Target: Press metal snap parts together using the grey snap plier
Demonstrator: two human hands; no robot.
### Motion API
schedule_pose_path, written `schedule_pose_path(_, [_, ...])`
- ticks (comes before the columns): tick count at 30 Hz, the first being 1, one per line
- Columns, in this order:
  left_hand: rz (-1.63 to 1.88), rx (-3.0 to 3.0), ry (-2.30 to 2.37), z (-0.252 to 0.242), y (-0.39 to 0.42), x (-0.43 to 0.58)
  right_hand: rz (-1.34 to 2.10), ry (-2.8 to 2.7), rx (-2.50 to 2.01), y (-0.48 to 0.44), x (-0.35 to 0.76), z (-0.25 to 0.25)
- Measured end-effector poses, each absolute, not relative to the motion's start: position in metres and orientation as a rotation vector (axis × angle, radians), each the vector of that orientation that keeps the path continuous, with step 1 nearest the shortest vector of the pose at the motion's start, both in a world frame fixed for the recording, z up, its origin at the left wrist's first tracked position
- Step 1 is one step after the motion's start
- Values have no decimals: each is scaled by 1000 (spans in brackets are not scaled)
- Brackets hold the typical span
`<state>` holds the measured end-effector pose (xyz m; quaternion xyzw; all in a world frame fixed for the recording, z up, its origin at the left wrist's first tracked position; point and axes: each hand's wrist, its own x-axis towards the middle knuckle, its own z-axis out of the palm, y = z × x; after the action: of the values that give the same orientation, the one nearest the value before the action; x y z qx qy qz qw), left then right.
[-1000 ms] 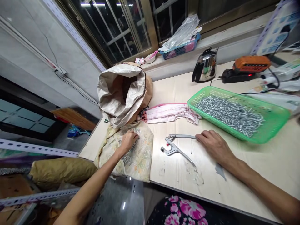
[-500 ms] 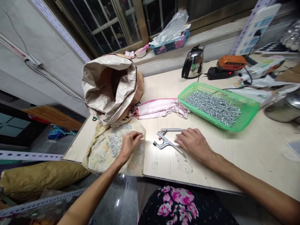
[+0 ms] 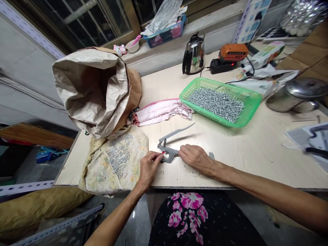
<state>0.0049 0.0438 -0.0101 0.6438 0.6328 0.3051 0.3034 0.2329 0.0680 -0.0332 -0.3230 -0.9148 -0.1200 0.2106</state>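
My right hand (image 3: 196, 158), fingers curled around the lower handle, holds the grey metal plier-like tool with a coil spring and red detail (image 3: 172, 152); the upper handle, angled up and away, lies outside my grip, presumably leaving the jaws parted. My left hand (image 3: 149, 168) has thumb and forefinger pinched together at the tool's head; whether a piece sits between the tips I cannot tell. The tool lies between both hands, low over the pale wood-grain table (image 3: 164, 82), its head turned leftward, probably for the left fingers' convenience. Just left, small silver metal pins (image 3: 120, 155) are spread loosely on a yellowish floral cloth (image 3: 96, 181), likely for easy picking. Behind this stands a large crumpled paper sack (image 3: 116, 80), which bars reach to the far left. A pink-and-white checked cloth (image 3: 160, 112) lies beyond the tool, touching neither hand; a green perforated plastic basket (image 3: 253, 102), heaped with more pins, sits farther right.
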Motion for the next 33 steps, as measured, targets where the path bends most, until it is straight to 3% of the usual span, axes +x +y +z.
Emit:
schedule_pose_path(14, [769, 1817, 1700, -8, 45, 6, -328, -2584, -852, 73, 234, -32])
schedule_pose_path(23, [708, 1553, 1806, -15, 47, 8, -277, -2578, -843, 78, 236, -37])
schedule_pose_path(33, [464, 1450, 1826, -14, 36, 3, 322, -2729, -1035, 75, 240, -31])
